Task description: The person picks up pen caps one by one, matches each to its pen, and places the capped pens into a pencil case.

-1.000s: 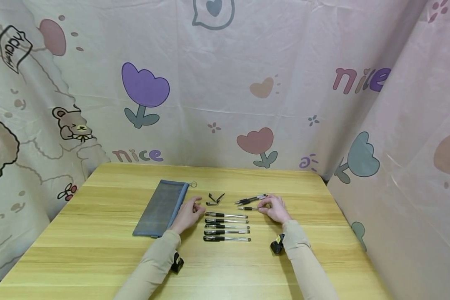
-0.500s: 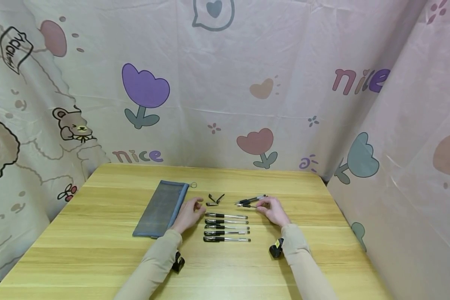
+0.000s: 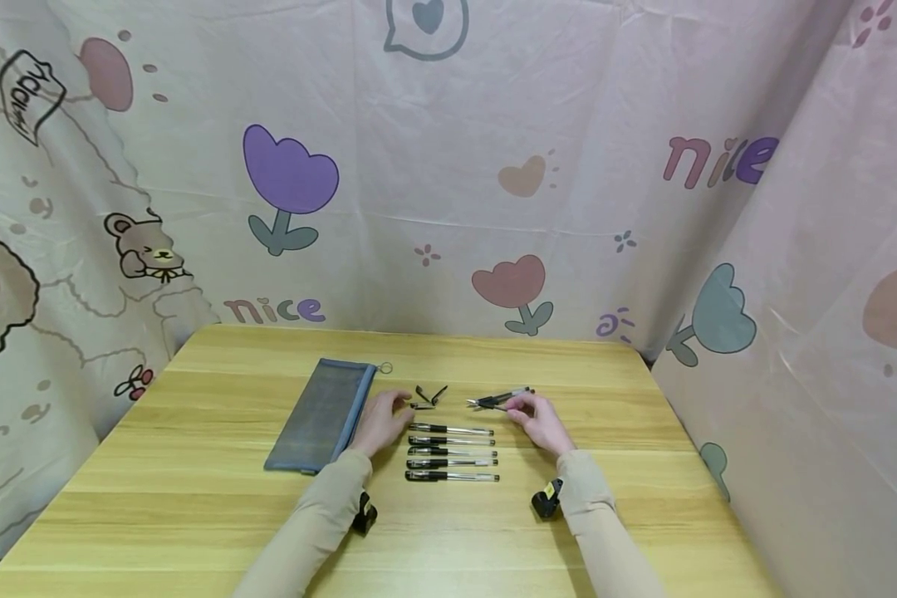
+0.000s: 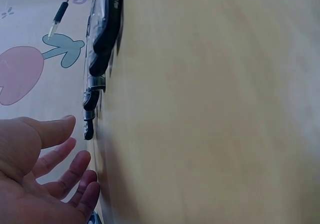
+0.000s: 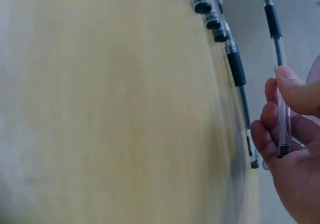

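My right hand pinches a clear gel pen with a black grip, its bare tip pointing away from the palm, clear of the table. Behind it lie uncapped gel pens, partly overlapped by the held one in the head view. My left hand holds nothing; its thumb and fingers stand apart in the left wrist view. Its fingertips are right by a black pen cap, one of several loose caps. Between both hands, several capped gel pens lie in a neat row, caps to the left.
A grey mesh zip pouch with blue edging lies left of the left hand, its ring at the far corner. The wooden table ends at a printed curtain at the back and sides.
My right hand has moved slightly left and away from me with the gel pen, whose tip now overlaps the pens behind. My left hand has shifted right, closer to the caps.
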`<action>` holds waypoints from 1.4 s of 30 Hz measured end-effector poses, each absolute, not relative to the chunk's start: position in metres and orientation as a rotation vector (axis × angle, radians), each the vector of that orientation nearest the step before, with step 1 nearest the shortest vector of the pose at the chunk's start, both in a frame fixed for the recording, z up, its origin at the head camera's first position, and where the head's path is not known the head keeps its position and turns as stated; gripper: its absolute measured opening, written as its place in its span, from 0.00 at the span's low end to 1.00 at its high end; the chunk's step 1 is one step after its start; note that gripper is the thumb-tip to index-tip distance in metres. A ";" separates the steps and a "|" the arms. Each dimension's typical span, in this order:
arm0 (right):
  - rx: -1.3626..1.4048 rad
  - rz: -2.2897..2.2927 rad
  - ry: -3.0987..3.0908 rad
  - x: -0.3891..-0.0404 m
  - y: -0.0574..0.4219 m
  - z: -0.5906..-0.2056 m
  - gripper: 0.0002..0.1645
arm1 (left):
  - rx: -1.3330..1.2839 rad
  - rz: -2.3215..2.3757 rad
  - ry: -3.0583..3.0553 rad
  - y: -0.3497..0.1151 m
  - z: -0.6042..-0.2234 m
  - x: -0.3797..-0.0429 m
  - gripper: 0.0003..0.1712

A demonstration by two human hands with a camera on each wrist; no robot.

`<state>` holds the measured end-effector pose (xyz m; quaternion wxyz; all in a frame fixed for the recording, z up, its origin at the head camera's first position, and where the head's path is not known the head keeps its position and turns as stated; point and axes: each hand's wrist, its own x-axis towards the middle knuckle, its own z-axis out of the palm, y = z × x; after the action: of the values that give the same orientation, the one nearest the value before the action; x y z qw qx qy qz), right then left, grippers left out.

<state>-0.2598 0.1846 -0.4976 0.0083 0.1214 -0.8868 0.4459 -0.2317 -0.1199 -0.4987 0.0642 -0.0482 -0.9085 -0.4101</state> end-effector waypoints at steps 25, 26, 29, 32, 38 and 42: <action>0.307 1.472 -2.673 -0.254 0.174 -0.493 0.06 | -0.148 -1.101 -2.775 -0.110 -0.504 -0.248 0.12; 0.305 1.473 -2.673 -0.254 0.173 -0.492 0.06 | -0.147 -1.095 -2.778 -0.109 -0.504 -0.248 0.12; 0.298 1.475 -2.672 -0.254 0.173 -0.491 0.07 | -0.140 -1.099 -2.782 -0.109 -0.503 -0.249 0.11; 0.288 1.474 -2.673 -0.254 0.172 -0.489 0.07 | -0.136 -1.100 -2.777 -0.108 -0.502 -0.249 0.10; 0.276 1.460 -2.678 -0.252 0.171 -0.486 0.07 | -0.120 -1.123 -2.768 -0.107 -0.500 -0.250 0.08; 0.277 1.458 -2.675 -0.251 0.170 -0.486 0.07 | -0.097 -1.135 -2.774 -0.107 -0.501 -0.250 0.06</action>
<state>-0.2506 0.1705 -0.4858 0.0412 0.0904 -0.8737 0.4763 -0.2505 -0.1068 -0.5005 0.0715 -0.0323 -0.9227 -0.3775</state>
